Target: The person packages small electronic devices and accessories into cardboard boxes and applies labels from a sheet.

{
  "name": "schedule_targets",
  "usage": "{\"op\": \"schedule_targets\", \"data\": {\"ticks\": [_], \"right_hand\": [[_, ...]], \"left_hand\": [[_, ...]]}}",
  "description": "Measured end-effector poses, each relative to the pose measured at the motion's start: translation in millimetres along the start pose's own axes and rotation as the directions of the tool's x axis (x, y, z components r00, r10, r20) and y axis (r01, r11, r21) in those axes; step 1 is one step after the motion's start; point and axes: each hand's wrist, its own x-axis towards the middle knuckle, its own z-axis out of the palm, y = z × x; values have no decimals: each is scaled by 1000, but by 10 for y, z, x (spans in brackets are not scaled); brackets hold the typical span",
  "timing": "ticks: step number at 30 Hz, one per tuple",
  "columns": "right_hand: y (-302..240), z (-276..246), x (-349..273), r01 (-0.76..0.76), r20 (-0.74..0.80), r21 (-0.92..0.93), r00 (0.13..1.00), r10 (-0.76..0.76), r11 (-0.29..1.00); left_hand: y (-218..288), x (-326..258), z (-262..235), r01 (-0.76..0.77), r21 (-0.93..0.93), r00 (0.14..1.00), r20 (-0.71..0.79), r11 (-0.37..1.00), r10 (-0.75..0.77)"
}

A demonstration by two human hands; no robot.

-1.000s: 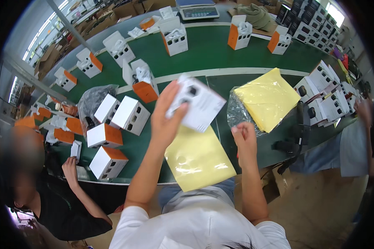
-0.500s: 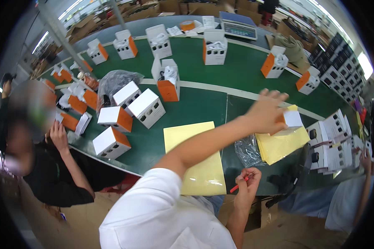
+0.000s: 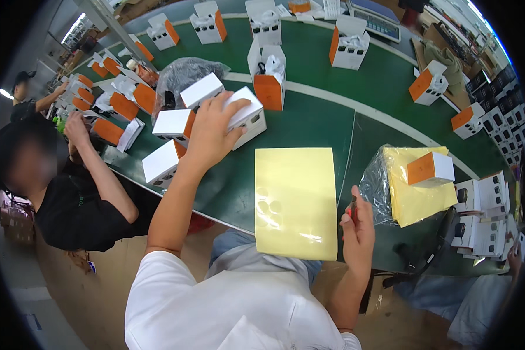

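Observation:
My left hand (image 3: 213, 131) is at a cluster of white and orange camera boxes on the left, its fingers spread over the near side of a closed box (image 3: 248, 119). Whether it grips this box or only touches it is hard to tell. Two more closed boxes (image 3: 174, 123) (image 3: 160, 163) lie beside my wrist, and another box (image 3: 201, 89) stands behind my fingers. My right hand (image 3: 359, 233) is closed around a small red tool (image 3: 351, 209), mostly hidden by the fingers. Between my hands lies a yellow sheet (image 3: 297, 204) with clear round stickers on its left side.
A box (image 3: 423, 169) rests on stacked yellow sheets (image 3: 417, 207) beside a clear plastic bag (image 3: 374, 186). Several open boxes (image 3: 350, 44) stand along the green table's (image 3: 309, 122) far lane. A co-worker (image 3: 81, 204) sits at left; another person's sleeve (image 3: 478, 315) shows at right.
My left hand has swung from the box on the yellow sheets at right over to the box cluster at left. My right hand keeps the red tool. The view has shifted.

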Motion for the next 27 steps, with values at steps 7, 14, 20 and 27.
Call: {"op": "schedule_targets", "data": {"ticks": [7, 14, 20, 27], "right_hand": [[-29, 49, -4, -177, -76, 81, 980, 183, 981], [-165, 154, 118, -181, 104, -137, 975, 195, 974], [-298, 506, 311, 31, 205, -333, 978, 40, 942], [-281, 707, 422, 152, 337, -551, 940, 52, 821]], "left_hand": [[331, 332, 352, -464, -159, 886, -69, 871, 459], [254, 295, 665, -431, -168, 900, -154, 887, 408], [249, 115, 691, -416, -157, 906, -156, 896, 393], [78, -700, 826, -294, -638, 783, 266, 712, 562]]}}
